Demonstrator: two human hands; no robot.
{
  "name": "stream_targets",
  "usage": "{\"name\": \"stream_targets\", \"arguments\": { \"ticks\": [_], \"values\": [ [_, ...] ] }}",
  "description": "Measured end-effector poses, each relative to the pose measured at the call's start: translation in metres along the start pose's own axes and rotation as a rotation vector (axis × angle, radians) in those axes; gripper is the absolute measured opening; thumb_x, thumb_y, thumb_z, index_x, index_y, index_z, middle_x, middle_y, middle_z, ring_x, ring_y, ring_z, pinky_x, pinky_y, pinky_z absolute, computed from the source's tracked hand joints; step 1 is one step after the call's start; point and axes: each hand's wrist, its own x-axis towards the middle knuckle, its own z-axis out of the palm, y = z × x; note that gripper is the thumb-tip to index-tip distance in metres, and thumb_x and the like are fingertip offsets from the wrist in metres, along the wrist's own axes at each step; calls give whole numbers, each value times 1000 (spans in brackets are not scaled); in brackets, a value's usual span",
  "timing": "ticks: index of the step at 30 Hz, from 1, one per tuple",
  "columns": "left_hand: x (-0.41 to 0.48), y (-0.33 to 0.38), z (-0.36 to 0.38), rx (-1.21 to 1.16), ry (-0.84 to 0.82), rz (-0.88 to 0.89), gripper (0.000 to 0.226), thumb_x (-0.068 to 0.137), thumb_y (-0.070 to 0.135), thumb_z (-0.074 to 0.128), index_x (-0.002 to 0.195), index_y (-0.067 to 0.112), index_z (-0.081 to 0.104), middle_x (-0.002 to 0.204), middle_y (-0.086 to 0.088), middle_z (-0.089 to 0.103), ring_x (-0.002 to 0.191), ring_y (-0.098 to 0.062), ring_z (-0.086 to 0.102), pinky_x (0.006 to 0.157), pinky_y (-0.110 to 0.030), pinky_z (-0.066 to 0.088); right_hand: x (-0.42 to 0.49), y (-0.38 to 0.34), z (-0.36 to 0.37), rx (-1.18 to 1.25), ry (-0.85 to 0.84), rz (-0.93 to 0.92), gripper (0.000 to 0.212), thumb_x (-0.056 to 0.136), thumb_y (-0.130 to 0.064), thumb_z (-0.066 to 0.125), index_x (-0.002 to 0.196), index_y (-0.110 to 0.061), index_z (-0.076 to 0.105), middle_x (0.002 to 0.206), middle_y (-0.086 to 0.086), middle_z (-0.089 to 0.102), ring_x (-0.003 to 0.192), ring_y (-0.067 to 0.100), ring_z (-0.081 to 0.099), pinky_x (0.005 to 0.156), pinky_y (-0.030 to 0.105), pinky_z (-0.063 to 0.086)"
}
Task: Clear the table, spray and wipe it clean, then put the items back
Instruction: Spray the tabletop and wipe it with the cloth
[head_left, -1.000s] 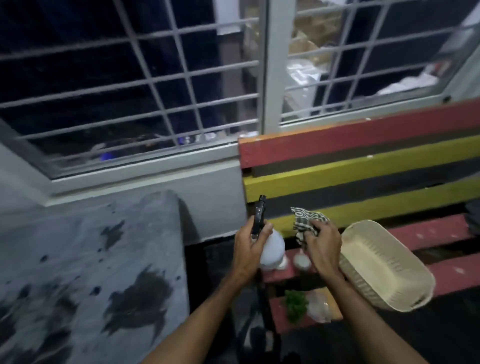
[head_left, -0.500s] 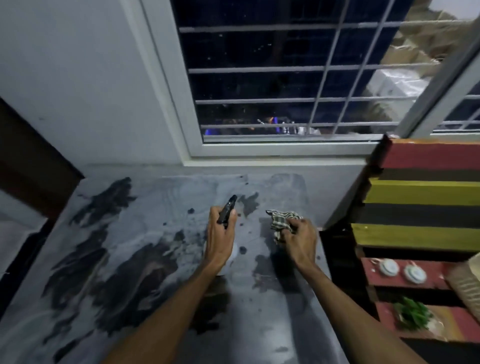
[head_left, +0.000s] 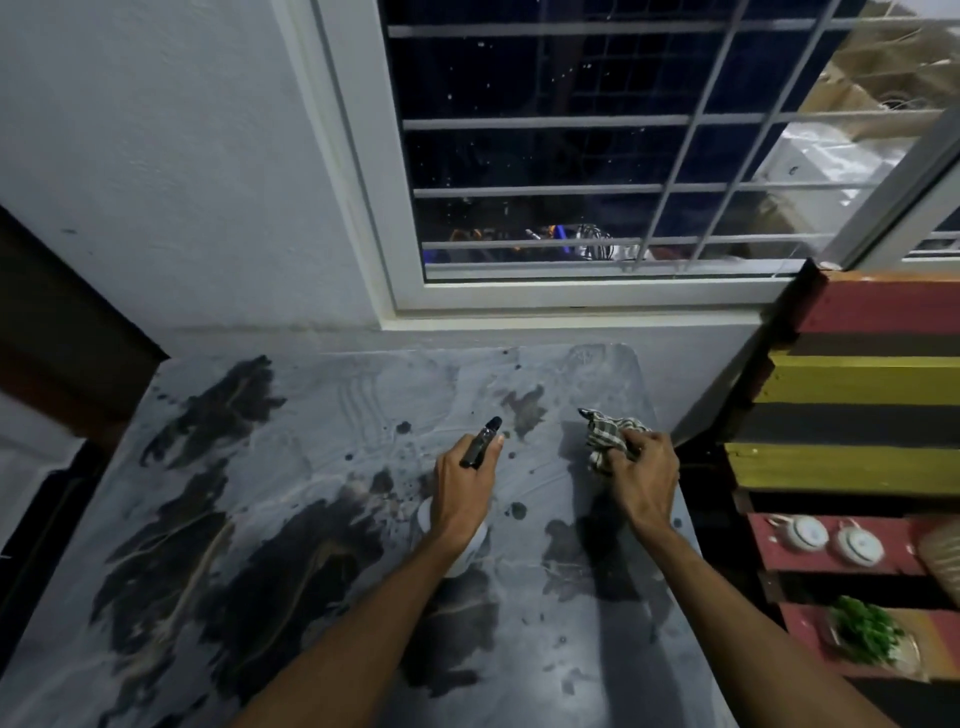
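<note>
The grey table (head_left: 291, 519) with dark blotches fills the lower left and middle of the head view. My left hand (head_left: 462, 493) grips a spray bottle (head_left: 480, 441) with a black nozzle and white body, held over the table's middle with the nozzle pointing away from me. My right hand (head_left: 644, 478) grips a bunched checked cloth (head_left: 605, 436) above the table's right part. The bottle's body is mostly hidden under my left hand.
A red, yellow and black slatted bench (head_left: 857, 379) stands right of the table. On its seat lie two small white lidded dishes (head_left: 826, 540), a bundle of green herbs (head_left: 862, 631) and a cream basket edge (head_left: 943, 556). A barred window (head_left: 597, 156) faces me.
My view swung left from the bench to the table a second ago. Both hands came over the table with bottle and cloth; since half a second ago they have barely moved.
</note>
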Motion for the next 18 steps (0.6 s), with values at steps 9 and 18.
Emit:
{"name": "stream_targets", "arguments": {
  "ticks": [9, 18],
  "values": [
    [13, 13, 39, 160, -43, -37, 55, 93, 36, 71, 52, 18, 39, 47, 4, 34, 42, -9, 33, 46, -27, 27, 48, 20, 14, -2, 24, 37, 32, 83, -8, 64, 114, -7, 71, 119, 17, 55, 107, 36, 55, 95, 36, 40],
    [43, 8, 38, 117, 25, -62, 43, 95, 28, 70, 59, 8, 59, 49, -7, 51, 44, -17, 46, 48, -30, 34, 73, 21, 92, -138, -175, -135, 26, 96, -18, 55, 119, -13, 64, 148, 14, 41, 132, 35, 40, 110, 45, 35]
  ]
}}
